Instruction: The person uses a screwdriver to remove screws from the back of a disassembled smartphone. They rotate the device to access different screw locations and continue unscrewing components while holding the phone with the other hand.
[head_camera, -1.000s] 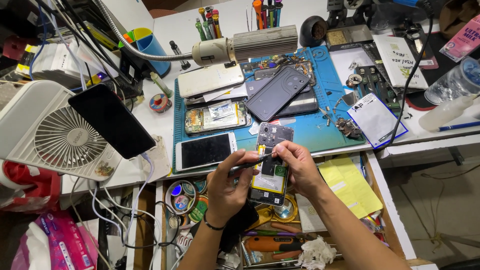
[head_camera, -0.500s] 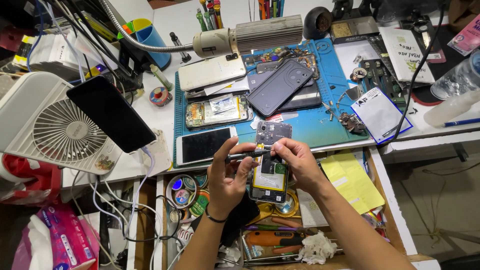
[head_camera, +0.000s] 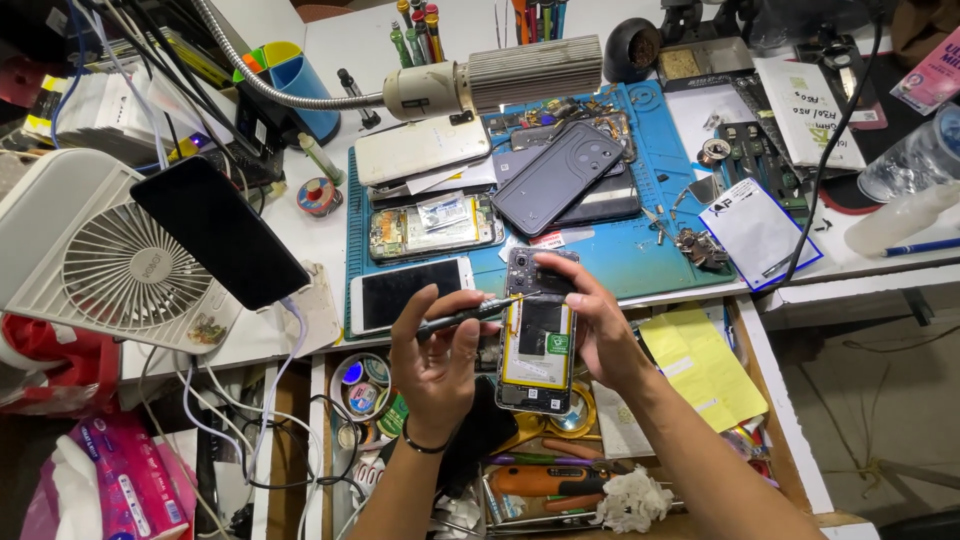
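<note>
Both hands raised, left (head_camera: 437, 362) pinching, right (head_camera: 590, 325) gripping, forearms angled inward

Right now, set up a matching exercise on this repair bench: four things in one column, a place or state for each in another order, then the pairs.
Things:
1. opened phone
2. thin screwdriver
3. white desk fan
4. yellow paper

Places or states:
A. lying in the open drawer, beside the right forearm
B. in the grip of the left hand, tip at the phone's top
C. held by the right hand, back cover off, battery showing
D. at the bench's left edge, a black phone leaning on it

Pairs: 1-C, 2-B, 3-D, 4-A
</note>
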